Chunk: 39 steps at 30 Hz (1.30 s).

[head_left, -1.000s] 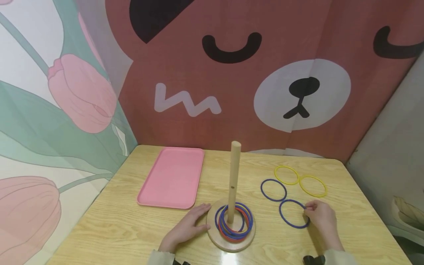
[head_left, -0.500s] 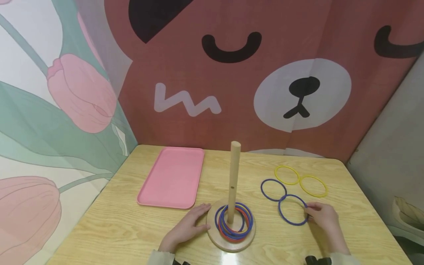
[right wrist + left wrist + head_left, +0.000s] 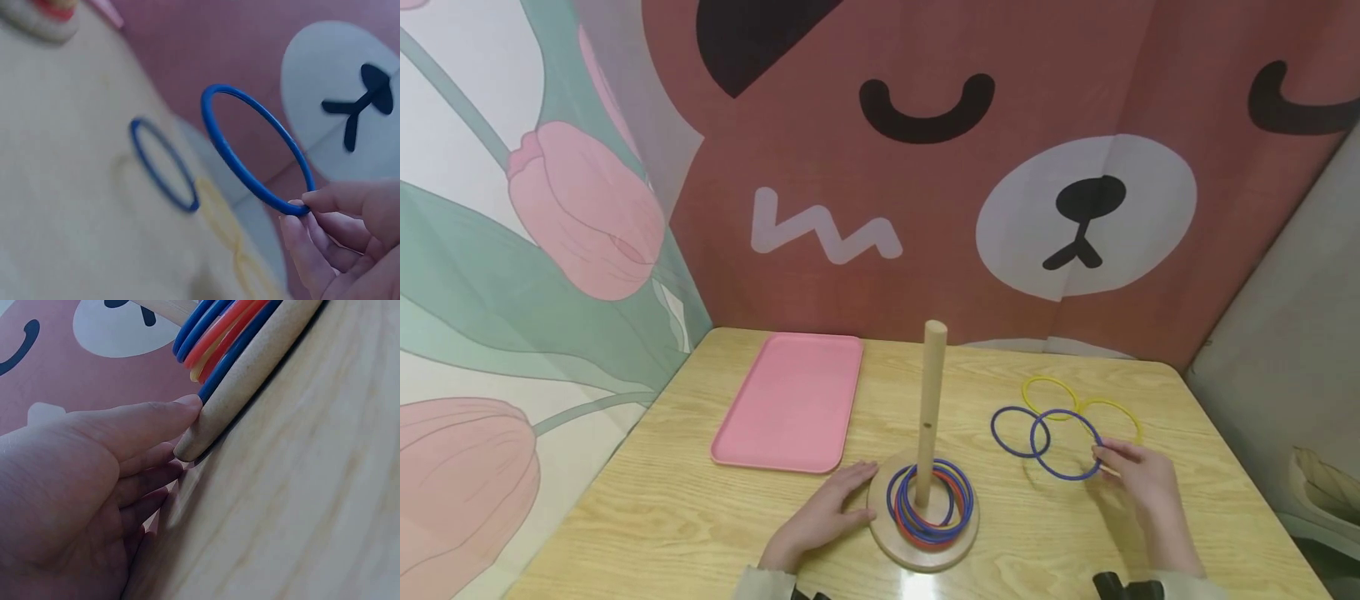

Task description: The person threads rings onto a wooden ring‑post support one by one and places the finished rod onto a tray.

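Note:
A thin blue ring (image 3: 1071, 478) is pinched at its right edge by my right hand (image 3: 1142, 483). In the right wrist view the ring (image 3: 220, 142) is tilted and raised off the table, between thumb and fingertips. My left hand (image 3: 820, 518) rests at the left edge of the ring stand's round wooden base (image 3: 883, 535). In the left wrist view its thumb (image 3: 169, 415) touches the base rim, the other fingers stretched alongside. Around the foot of the upright wooden pole (image 3: 931, 383) lie several blue, red and yellow rings (image 3: 936, 540).
Another blue ring (image 3: 992, 427) lies flat right of the pole. Behind it are a yellow ring (image 3: 1049, 377) and a second yellow ring (image 3: 1139, 427), partly crossed by the held ring. A pink tray (image 3: 790, 400) lies at the back left of the wooden table (image 3: 647, 492).
My right hand has lifted the blue ring off the table, moving it slightly away from me. The left hand and stand have kept their places.

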Tool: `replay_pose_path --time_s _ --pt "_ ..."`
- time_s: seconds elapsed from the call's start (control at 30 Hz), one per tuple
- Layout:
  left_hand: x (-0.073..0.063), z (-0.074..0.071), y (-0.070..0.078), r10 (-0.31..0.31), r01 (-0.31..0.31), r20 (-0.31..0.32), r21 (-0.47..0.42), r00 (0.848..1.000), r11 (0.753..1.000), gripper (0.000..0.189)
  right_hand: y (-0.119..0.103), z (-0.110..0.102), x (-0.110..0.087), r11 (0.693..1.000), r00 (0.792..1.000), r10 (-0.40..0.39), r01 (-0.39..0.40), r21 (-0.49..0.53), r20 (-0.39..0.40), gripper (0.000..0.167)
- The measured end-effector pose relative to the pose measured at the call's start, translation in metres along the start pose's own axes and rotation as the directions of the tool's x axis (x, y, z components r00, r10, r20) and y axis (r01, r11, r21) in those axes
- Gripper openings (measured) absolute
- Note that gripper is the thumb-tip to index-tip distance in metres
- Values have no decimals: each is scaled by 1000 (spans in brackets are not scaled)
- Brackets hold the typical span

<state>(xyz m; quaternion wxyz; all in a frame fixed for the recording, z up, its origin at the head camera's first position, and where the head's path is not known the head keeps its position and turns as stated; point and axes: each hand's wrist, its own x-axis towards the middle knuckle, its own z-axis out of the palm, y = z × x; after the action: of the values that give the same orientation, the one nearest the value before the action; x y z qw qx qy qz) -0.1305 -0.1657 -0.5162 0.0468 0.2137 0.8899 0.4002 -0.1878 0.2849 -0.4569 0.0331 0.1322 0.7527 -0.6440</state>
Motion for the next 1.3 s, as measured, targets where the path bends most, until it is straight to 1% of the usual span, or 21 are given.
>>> replay_pose_path --time_s 0.03,0.07,0.13,0.3,0.37,0.47,0.53,0.63,0.73,0.83,0.9,0.97,1.1,1.17,1.3 --pt "0 0 0 0 0 1 1 1000 1000 65 -6 0 -2 999 1000 -13 13 34 2 10" --pt "0 0 1 -1 1 1 0 1000 1000 65 -11 1 -3 997 1000 -22 23 74 -3 14" --pt "0 0 1 -4 4 3 -2 1000 1000 66 -24 4 -6 993 999 -40 42 113 -19 17" --pt "0 0 1 -9 9 2 -5 1000 1000 66 -55 16 -13 982 996 -81 88 169 -47 7" --pt "0 0 1 -9 9 1 -5 1000 1000 66 -68 23 -16 971 994 -109 113 210 -28 6" --pt "0 0 1 -6 6 -2 -2 1000 1000 66 -88 34 -20 944 985 -171 158 290 18 7" --pt "0 -1 2 -5 5 -1 -1 1000 1000 66 -102 41 -25 925 976 -211 183 332 49 7" --pt "0 -1 2 -7 7 2 -2 1000 1000 66 -121 52 -32 901 960 -268 222 373 76 8" --pt "0 -1 2 -7 7 5 -4 1000 1000 66 -139 59 -41 866 943 -322 260 426 80 10" --pt "0 0 2 -5 5 5 -4 1000 1000 66 -156 65 -50 821 928 -365 282 496 78 12" --pt "0 0 2 -4 4 5 -3 1000 1000 65 -166 68 -57 787 922 -378 273 554 84 14" --pt "0 0 2 -3 3 4 -3 1000 1000 65 -175 70 -63 745 917 -389 256 616 90 15" --pt "0 0 2 -4 4 4 -5 1000 1000 66 -190 75 -74 669 909 -405 224 709 95 15" --pt "0 0 2 -4 4 4 -5 1000 1000 66 -196 78 -78 654 905 -413 219 724 99 14" --pt "0 0 1 -4 4 3 -8 1000 1000 66 -203 85 -84 657 890 -440 226 720 122 14"
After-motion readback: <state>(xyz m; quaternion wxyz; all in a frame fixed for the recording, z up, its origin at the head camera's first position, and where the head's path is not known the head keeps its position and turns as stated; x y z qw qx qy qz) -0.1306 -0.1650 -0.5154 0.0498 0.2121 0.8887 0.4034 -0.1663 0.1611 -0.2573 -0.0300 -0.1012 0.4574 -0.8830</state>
